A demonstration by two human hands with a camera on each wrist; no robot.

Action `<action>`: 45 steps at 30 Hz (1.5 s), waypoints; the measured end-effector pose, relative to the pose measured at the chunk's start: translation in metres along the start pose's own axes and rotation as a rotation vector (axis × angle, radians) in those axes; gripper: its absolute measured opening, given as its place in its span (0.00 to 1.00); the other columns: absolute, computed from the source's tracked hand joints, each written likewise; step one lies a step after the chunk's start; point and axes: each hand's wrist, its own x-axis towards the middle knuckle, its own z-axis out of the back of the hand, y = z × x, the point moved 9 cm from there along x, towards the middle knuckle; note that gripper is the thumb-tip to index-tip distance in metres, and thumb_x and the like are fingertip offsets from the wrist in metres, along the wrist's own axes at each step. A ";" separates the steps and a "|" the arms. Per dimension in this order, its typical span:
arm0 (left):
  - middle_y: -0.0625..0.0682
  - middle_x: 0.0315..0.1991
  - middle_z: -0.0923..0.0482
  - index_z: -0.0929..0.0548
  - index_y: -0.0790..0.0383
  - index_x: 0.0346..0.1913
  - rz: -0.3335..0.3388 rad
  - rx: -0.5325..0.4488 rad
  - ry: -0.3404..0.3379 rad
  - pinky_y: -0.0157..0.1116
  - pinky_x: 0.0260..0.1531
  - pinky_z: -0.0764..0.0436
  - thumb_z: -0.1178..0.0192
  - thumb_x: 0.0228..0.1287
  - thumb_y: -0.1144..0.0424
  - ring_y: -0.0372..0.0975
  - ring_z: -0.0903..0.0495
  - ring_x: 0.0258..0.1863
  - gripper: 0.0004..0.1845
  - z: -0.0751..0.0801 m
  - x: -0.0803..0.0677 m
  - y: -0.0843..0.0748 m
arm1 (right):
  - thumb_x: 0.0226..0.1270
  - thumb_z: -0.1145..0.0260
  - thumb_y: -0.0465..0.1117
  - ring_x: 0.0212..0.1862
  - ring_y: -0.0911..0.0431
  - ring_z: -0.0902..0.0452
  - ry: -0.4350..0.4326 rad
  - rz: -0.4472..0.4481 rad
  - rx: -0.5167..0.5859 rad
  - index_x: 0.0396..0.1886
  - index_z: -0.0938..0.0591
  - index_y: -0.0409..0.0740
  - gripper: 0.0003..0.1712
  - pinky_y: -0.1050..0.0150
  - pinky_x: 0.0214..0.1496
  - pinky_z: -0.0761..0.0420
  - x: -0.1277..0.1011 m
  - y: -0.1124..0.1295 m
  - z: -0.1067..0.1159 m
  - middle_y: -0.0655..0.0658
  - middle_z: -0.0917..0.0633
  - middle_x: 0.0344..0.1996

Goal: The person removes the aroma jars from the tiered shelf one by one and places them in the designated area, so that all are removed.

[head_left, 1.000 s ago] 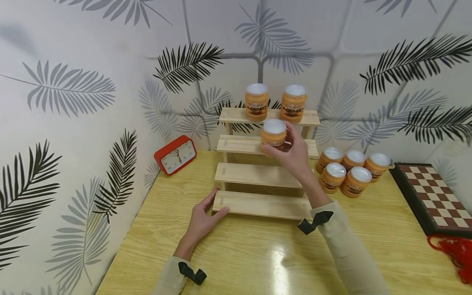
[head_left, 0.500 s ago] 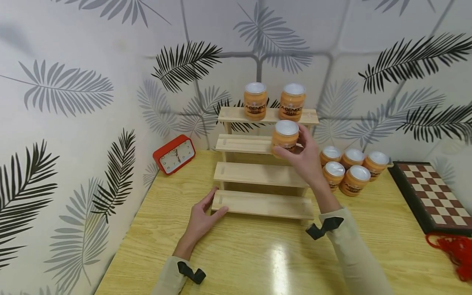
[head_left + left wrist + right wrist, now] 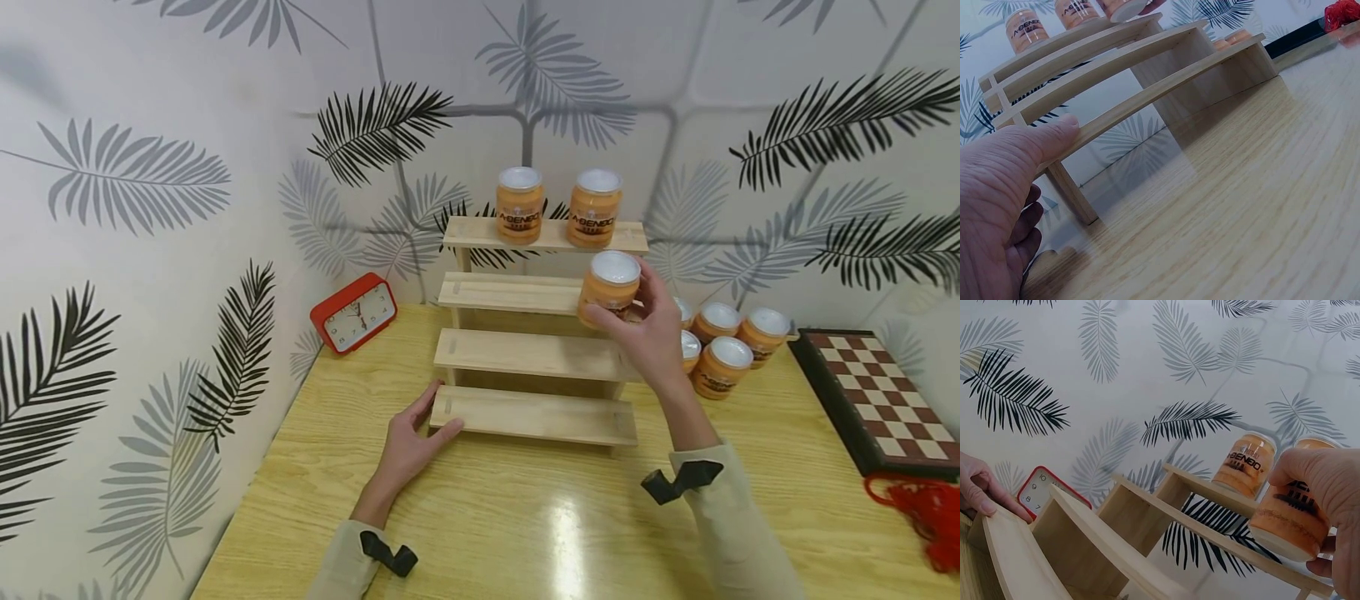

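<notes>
A four-step wooden display shelf (image 3: pixel 525 357) stands on the table. My left hand (image 3: pixel 411 440) grips the left end of its lowest board, thumb on top and fingers curled below in the left wrist view. My right hand (image 3: pixel 654 329) holds an orange jar (image 3: pixel 606 287) with a clear lid, thumb in front and fingers round its far side. This jar overlaps the right part of the second board from the top; in the right wrist view its base (image 3: pixel 1282 542) shows clear of the boards. Two like jars, a left one (image 3: pixel 519 208) and a right one (image 3: pixel 594 210), stand on the top board.
Right of the shelf several more orange jars (image 3: pixel 723 367) stand grouped on the table, partly behind my right hand. Farther right lie a chessboard (image 3: pixel 885 392) and a red tassel (image 3: pixel 930 517). A red alarm clock (image 3: pixel 355 313) stands at the left, near the patterned wall.
My right hand has carried the jar rightward and slightly down along the second board's front. The left hand has stayed at the lowest board's end.
</notes>
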 end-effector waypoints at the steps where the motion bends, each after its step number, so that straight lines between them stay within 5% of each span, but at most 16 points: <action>1: 0.56 0.79 0.36 0.36 0.61 0.80 0.001 0.003 -0.001 0.48 0.76 0.38 0.27 0.67 0.63 0.44 0.38 0.78 0.43 0.000 0.000 0.000 | 0.58 0.20 0.29 0.56 0.59 0.23 -0.007 -0.003 0.000 0.76 0.28 0.46 0.46 0.69 0.52 0.22 -0.001 -0.001 0.002 0.46 0.18 0.58; 11: 0.58 0.79 0.37 0.38 0.64 0.81 0.009 0.013 0.008 0.46 0.76 0.38 0.27 0.67 0.61 0.43 0.38 0.78 0.44 0.000 0.000 -0.001 | 0.57 0.20 0.27 0.58 0.57 0.21 -0.043 0.017 0.033 0.74 0.25 0.48 0.45 0.69 0.53 0.21 -0.017 0.003 0.026 0.50 0.17 0.58; 19: 0.57 0.79 0.37 0.37 0.64 0.81 0.006 0.018 0.004 0.47 0.76 0.38 0.26 0.67 0.61 0.43 0.38 0.78 0.44 0.000 0.001 -0.001 | 0.57 0.24 0.22 0.56 0.61 0.21 -0.086 0.020 0.006 0.73 0.26 0.39 0.43 0.70 0.51 0.22 -0.029 0.009 0.047 0.56 0.17 0.55; 26: 0.57 0.79 0.37 0.38 0.64 0.81 0.001 0.025 0.006 0.48 0.76 0.38 0.27 0.68 0.61 0.44 0.38 0.78 0.44 0.000 0.001 -0.001 | 0.54 0.22 0.22 0.49 0.60 0.20 -0.128 0.051 -0.022 0.71 0.23 0.42 0.43 0.71 0.42 0.22 -0.039 0.000 0.071 0.52 0.15 0.53; 36: 0.56 0.79 0.37 0.37 0.62 0.81 0.000 0.007 0.002 0.49 0.76 0.38 0.26 0.67 0.62 0.44 0.38 0.78 0.44 0.000 0.000 0.000 | 0.54 0.22 0.22 0.53 0.59 0.20 -0.190 -0.018 -0.060 0.72 0.24 0.44 0.44 0.74 0.47 0.21 -0.057 -0.013 0.103 0.52 0.16 0.55; 45: 0.63 0.79 0.40 0.39 0.66 0.81 0.011 0.001 0.009 0.51 0.77 0.40 0.29 0.68 0.67 0.50 0.41 0.79 0.43 -0.002 0.000 -0.006 | 0.51 0.22 0.19 0.47 0.60 0.20 -0.246 0.022 -0.087 0.70 0.22 0.38 0.43 0.75 0.42 0.20 -0.062 -0.015 0.132 0.49 0.16 0.52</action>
